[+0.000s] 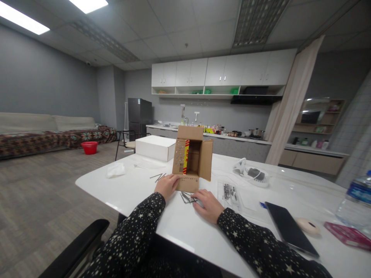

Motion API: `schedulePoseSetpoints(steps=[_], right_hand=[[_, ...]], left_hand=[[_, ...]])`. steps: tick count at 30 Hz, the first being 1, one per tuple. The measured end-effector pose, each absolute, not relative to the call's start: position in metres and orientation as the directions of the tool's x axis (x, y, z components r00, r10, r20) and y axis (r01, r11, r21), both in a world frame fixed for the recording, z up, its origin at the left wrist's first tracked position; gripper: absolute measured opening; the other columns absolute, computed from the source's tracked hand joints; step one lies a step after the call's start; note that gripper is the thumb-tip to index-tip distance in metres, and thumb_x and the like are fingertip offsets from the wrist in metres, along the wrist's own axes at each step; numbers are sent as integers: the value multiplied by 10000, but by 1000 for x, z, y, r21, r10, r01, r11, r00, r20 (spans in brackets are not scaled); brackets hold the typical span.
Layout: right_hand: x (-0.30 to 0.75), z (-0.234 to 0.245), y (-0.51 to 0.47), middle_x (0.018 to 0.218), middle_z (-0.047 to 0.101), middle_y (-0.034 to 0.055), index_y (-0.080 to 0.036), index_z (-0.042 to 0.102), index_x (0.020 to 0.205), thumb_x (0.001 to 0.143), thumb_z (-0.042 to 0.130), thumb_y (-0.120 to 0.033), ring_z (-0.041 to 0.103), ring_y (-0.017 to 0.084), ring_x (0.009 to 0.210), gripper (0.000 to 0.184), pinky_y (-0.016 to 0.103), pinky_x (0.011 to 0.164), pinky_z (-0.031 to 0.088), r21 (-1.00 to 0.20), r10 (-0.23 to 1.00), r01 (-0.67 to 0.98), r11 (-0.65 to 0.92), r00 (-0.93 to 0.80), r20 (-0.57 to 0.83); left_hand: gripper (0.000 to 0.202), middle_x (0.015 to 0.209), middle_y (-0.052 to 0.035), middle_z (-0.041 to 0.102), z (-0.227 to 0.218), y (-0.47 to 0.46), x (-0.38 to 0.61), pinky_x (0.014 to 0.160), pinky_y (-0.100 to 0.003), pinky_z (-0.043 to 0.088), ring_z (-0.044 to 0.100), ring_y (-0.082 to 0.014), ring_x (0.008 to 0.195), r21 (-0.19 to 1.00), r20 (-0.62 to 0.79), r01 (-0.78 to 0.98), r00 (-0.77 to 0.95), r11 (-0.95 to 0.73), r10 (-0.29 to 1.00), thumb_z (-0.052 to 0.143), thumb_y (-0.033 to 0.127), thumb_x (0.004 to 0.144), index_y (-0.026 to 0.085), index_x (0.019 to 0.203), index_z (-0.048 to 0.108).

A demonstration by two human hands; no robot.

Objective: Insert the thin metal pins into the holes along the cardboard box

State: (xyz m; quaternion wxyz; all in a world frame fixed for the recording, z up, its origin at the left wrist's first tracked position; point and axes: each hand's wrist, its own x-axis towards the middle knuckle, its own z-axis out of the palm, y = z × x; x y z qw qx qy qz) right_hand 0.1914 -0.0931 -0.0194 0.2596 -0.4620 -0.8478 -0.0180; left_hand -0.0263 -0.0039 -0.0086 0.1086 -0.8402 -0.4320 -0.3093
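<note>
An open cardboard box [204,162] stands on the white table with its flaps folded out and its opening towards me. Red and yellow tape runs down its left panel. My left hand [167,186] is closed at the box's lower left edge, fingertips on the front flap. Just right of that flap, my right hand [207,206] reaches over a small pile of thin metal rods [185,198], its fingers curled down at the pile's right end. A rod's end meets those fingertips. More thin rods [158,177] lie left of the box. The rods' exact kind is too small to tell.
A white box [155,147] stands behind on the left, with crumpled white tissue [115,170] nearer. To the right lie a clear plastic bag of small dark parts [230,194], a white corded device [252,173], a phone [291,227] and a water bottle [355,200].
</note>
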Motion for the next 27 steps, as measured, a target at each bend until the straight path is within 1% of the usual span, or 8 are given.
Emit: schedulePoseSetpoints(steps=[4,9,15,22,27], right_hand=[[192,-19,-94,992,624,44,-196,615,1019,827,548,-161,535,188,965,207,334,853,397,-209,771,790,576,-440,460],[192,-19,-93,995,622,47,-192,616,1021,832,541,-167,532,192,963,205,340,855,397,-209,772,791,575,-440,458],[192,-20,-92,998,621,46,-194,615,1027,833,537,-168,527,191,970,211,337,857,395,-213,771,788,577,-440,460],[193,-21,-92,1001,618,49,-195,613,1032,840,527,-175,526,195,972,211,338,860,393,-209,768,787,581,-445,460],[193,-20,-93,988,614,55,-195,614,1027,840,526,-178,530,194,963,207,335,848,395,-201,769,790,579,-448,455]], left_hand=[[233,1060,-50,627,-8,-8,-24,823,-308,445,593,-183,929,68,587,791,461,-608,666,442,213,882,220,1054,598],[261,1028,-72,586,-9,-13,-21,835,-338,439,565,-207,949,7,550,809,488,-588,678,474,212,842,215,1079,583],[289,1057,-79,568,-10,-15,-20,833,-358,428,556,-215,963,-5,525,817,493,-577,694,468,226,842,218,1114,564],[206,1068,-72,590,-10,-19,-19,818,-341,433,565,-202,969,11,517,737,574,-675,635,481,173,814,206,967,615],[132,915,-54,624,-13,-22,-17,784,-313,451,584,-195,907,20,462,636,679,-772,571,510,173,792,196,854,624]])
